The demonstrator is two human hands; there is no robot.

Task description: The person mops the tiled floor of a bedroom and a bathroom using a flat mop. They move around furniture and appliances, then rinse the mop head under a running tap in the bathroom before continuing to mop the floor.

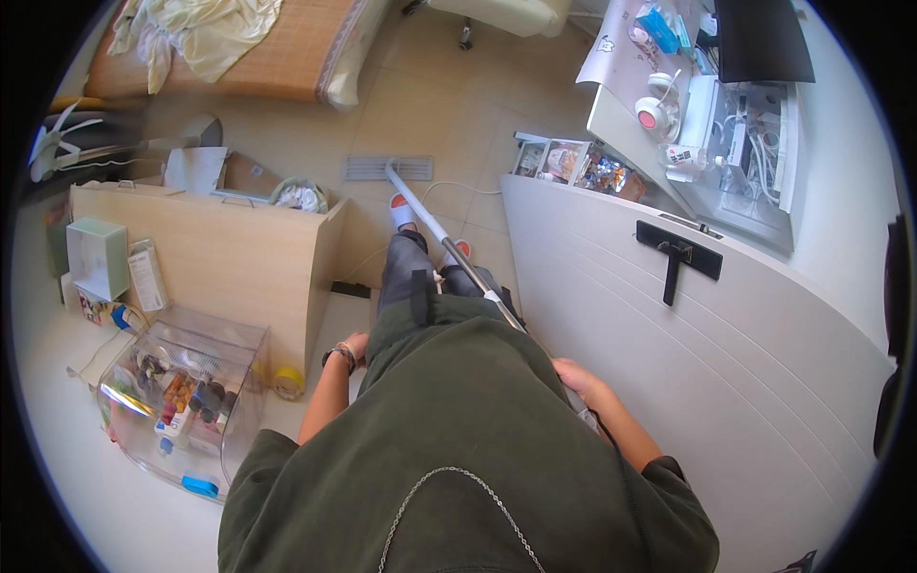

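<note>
A flat mop's pole (469,268) slants from my right side down past my feet to its grey rectangular head (408,168), which lies on the tiled floor. My right hand (579,378) is closed around the upper part of the pole at my hip. My left hand (357,347), with bands on its wrist, hangs at my left side, partly hidden by my green shirt; its fingers do not show well enough to tell if they are closed. My slippers (401,212) stand just behind the mop head.
To my right stands a door (645,308) with a black handle, and beyond it a desk (623,136). A wooden cabinet (208,251) and a clear plastic box (236,344) are on the left. A cable (462,188) crosses the floor; a bed (301,50) lies ahead.
</note>
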